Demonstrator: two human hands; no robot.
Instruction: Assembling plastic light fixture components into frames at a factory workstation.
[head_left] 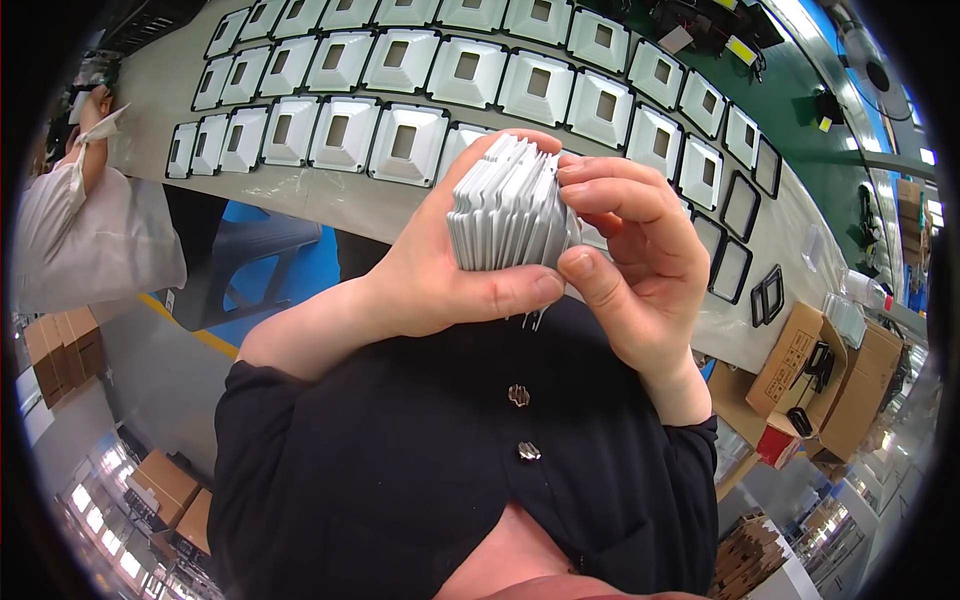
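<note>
**Pale grey plates, stacked and gripped in both hands**

Pale grey metal fills the grip: a stack of thin square plates (508, 205) is held up close to the camera, in front of the person's black buttoned top (440, 470). The left hand (440, 270) is wrapped around the stack from the left and below, thumb pressed along its lower edge, fingers closed behind it. The right hand (630, 260) is clamped on the stack's right side, thumb at the lower corner and fingertips curled over the upper edges, where the plates fan slightly apart. A few thin prongs hang down under the stack.

Beyond the hands runs a long counter (330, 195) covered with a pale sheet. On it lie rows of white square reflector frames (405, 140), each with a dark square opening, packed edge to edge. Toward the right end sit empty black frames (740, 205). Open cardboard boxes (800, 365) stand below that end. At far left, another person in a light top (85, 240) stands at the counter.
</note>
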